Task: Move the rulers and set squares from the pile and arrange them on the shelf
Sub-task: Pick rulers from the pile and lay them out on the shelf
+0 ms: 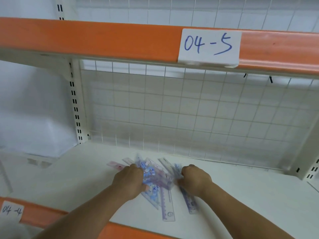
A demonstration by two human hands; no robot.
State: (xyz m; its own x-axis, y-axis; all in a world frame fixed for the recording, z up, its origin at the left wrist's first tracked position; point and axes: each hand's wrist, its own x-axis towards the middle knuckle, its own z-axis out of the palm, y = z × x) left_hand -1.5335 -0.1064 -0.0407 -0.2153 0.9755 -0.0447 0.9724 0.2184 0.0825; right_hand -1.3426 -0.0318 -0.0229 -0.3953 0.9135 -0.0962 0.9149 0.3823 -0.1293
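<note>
Lower centre, my left grip (128,181) and right grip (196,178) each curl round the ruler pile (156,175) on the shelf (69,178).

Your only view comes from the camera on your head. It faces forward and down into the shelf (77,183), close enough that its white board fills the lower frame and the orange rail (103,38) labelled 04-5 crosses overhead.

orange rail (103,38), blue-patterned clear rulers (151,176), white shelf (241,195)
</note>
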